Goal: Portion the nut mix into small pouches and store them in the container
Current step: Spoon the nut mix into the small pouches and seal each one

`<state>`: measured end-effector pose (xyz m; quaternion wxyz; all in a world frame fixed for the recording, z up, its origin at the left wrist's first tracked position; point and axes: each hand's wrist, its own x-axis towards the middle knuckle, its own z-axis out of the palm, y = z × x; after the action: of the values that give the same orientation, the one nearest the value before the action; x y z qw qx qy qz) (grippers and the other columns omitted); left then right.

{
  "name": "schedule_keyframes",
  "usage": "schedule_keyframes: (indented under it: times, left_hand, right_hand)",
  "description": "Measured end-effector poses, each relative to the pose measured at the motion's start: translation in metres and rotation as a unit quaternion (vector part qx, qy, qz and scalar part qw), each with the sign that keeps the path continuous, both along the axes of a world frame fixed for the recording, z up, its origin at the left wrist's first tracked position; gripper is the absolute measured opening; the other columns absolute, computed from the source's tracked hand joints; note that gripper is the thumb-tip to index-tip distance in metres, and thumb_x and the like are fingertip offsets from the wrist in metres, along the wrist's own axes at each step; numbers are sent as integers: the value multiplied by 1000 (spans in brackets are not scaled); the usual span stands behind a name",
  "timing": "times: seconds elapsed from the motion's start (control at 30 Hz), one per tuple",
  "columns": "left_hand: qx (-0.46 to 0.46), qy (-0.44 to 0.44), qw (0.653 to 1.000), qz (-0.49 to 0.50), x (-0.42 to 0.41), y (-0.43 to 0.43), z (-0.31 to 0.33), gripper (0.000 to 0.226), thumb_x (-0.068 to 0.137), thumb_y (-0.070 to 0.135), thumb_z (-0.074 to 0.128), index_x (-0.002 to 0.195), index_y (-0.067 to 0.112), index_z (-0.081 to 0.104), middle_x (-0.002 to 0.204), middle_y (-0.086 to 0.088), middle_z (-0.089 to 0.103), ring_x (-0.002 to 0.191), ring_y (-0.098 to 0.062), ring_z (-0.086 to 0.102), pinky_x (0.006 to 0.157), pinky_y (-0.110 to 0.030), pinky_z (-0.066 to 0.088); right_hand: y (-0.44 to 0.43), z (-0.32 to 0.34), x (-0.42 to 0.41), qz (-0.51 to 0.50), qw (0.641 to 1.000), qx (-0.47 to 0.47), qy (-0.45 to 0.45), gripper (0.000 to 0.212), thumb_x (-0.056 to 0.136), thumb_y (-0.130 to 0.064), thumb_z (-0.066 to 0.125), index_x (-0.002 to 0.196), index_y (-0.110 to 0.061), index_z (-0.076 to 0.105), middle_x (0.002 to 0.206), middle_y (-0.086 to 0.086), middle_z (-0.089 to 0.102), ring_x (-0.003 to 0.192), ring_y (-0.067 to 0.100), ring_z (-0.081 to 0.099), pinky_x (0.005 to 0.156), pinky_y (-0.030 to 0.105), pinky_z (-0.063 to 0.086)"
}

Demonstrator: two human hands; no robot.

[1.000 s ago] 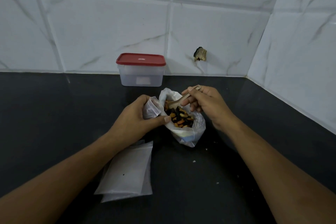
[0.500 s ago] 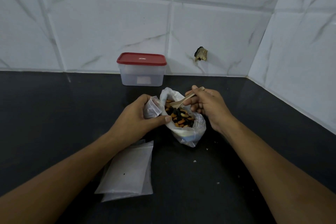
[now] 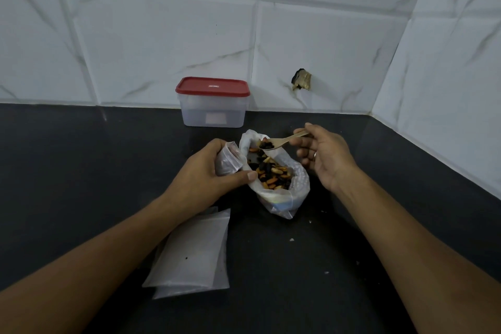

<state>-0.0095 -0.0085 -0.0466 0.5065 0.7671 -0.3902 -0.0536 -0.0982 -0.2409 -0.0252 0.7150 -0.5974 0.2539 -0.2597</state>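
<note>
Above the bag [image 3: 279, 198], the right grip [image 3: 325, 160] pinches the spoon [image 3: 282, 141], now raised loaded toward the pouch [image 3: 227, 160] the left grip [image 3: 206, 173] clutches.

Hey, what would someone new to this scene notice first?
The open bag of nut mix sits at the centre, with the right hand holding a loaded wooden spoon above it. Beside it, the left hand grips a small pouch. Behind them, a red-lidded container stands on the dark counter.
</note>
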Motion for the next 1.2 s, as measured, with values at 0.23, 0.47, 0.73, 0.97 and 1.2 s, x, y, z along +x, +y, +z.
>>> schedule_keyframes:
  times: [0.23, 0.47, 0.73, 0.97, 1.2]
  left_hand:
    - [-8, -6, 1000, -4, 1, 0, -1, 53, 78, 45, 82, 121, 26, 58, 107, 9, 68, 92, 4, 65, 69, -10, 52]
    - [-10, -2, 1000, -17, 2, 0, -2, 57, 74, 51, 80, 122, 27, 57, 107, 12, 68, 94, 3, 65, 73, -11, 53]
    - [-25, 4, 999, -29, 1, 1, -3, 49, 78, 43, 82, 118, 25, 59, 104, 6, 71, 90, -9, 70, 76, -23, 58]
    - [-31, -13, 999, -23, 2, 1, -4, 49, 78, 44, 82, 116, 24, 60, 100, 5, 71, 86, -12, 69, 71, -24, 58]
    - [-28, -10, 999, -18, 3, 0, -5, 46, 79, 41, 84, 115, 25, 60, 100, 6, 71, 86, -9, 69, 72, -22, 57]
  right_hand:
    - [10, 16, -7, 44, 998, -22, -29, 29, 105, -29, 55, 106, -6, 73, 76, 4, 75, 51, 9, 52, 47, 21, 35]
    - [31, 23, -10, 99, 994, -46, -32, 29, 106, -29, 54, 103, -7, 72, 76, 5, 75, 49, 10, 49, 49, 22, 32]
    - [51, 22, -12, 198, 963, -182, -12, 22, 104, -25, 60, 109, -9, 72, 91, 15, 78, 54, 14, 55, 48, 22, 37]
    - [57, 21, -12, 286, 926, -246, 13, 15, 102, -8, 57, 108, -9, 71, 90, 7, 76, 57, 14, 54, 46, 22, 40]
    - [49, 24, -12, 218, 958, -183, -33, 15, 102, -13, 58, 107, -11, 72, 87, 10, 75, 54, 15, 53, 48, 23, 37]
